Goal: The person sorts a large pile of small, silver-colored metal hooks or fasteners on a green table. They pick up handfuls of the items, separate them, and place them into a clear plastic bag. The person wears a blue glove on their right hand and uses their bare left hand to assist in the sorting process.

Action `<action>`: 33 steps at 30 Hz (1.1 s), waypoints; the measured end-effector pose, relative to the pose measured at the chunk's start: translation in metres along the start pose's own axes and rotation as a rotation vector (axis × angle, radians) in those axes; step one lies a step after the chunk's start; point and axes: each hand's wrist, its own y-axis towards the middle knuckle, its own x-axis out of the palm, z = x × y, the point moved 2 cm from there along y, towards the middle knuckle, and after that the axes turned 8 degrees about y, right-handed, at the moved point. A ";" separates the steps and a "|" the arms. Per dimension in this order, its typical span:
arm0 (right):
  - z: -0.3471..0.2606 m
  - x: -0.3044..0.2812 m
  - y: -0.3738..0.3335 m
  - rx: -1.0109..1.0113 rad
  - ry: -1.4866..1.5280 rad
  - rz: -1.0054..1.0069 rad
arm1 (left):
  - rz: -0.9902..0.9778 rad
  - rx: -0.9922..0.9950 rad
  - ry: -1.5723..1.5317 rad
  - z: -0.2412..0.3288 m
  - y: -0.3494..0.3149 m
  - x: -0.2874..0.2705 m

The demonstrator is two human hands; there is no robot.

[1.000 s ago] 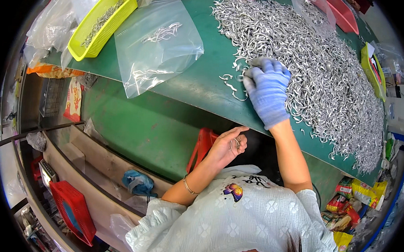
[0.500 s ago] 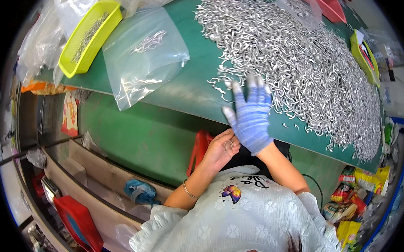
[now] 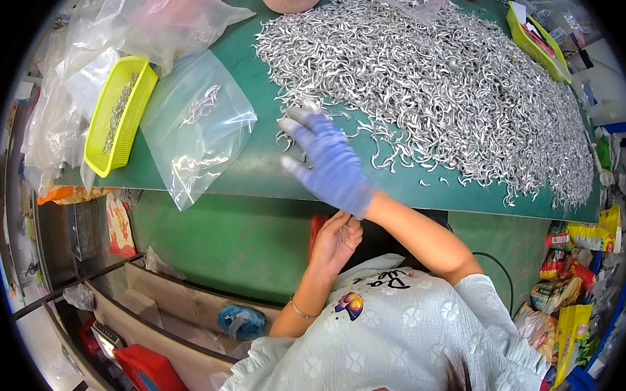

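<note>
My right hand (image 3: 331, 158), in a blue knitted glove with greyish fingertips, is over the green table with its fingers stretched out and apart. Its fingertips are at the left edge of a big heap of small curved silver metal pieces (image 3: 429, 89), and a few loose ones lie by them. My bare left hand (image 3: 337, 242) is closed in front of the table edge, just below the right wrist. Thin curved metal shows between its fingers; how many pieces there are is hidden.
Left on the table (image 3: 258, 172) are a clear plastic bag (image 3: 214, 135) with several metal pieces on it, a yellow-green basket (image 3: 131, 114), and crumpled plastic. A pink bowl (image 3: 286, 0) sits behind; another yellow-green basket (image 3: 539, 48) is far right. Below stands a wooden drawer frame (image 3: 183, 295).
My gloved right hand has swept left along the heap's near edge. My left hand stays closed near the table edge. The whole view has shifted, with the table sitting lower at left.
</note>
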 end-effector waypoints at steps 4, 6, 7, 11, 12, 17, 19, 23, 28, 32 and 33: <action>-0.002 -0.061 -0.019 0.108 -0.304 0.110 | 0.019 0.000 0.023 0.004 -0.002 0.007; 0.014 -0.070 -0.035 0.105 -0.479 0.085 | -0.001 0.001 0.016 0.003 -0.001 0.007; 0.017 -0.073 -0.043 0.060 -0.534 -0.003 | -0.013 -0.001 0.012 0.003 0.000 0.007; 0.011 -0.059 -0.067 0.010 -0.499 -0.130 | 0.005 -0.006 0.003 0.000 0.005 0.003; 0.006 -0.054 -0.067 -0.007 -0.454 -0.167 | 0.006 -0.001 0.001 -0.001 0.006 0.001; 0.000 -0.057 -0.045 -0.046 -0.458 -0.052 | -0.010 0.004 0.009 0.000 0.007 0.001; 0.007 -0.068 -0.019 0.010 -0.588 0.101 | 0.023 0.012 0.075 0.005 0.002 0.010; 0.048 -0.079 0.009 0.023 -0.723 0.217 | -0.006 -0.018 0.062 0.005 0.004 0.012; 0.032 -0.073 -0.011 -0.038 -0.701 0.040 | 0.009 -0.023 0.050 0.002 0.003 0.009; 0.029 -0.086 -0.017 -0.038 -0.633 0.040 | 0.006 0.000 0.054 0.004 0.003 0.009; 0.028 -0.092 -0.012 -0.022 -0.649 0.093 | 0.021 0.003 0.060 0.004 0.002 0.008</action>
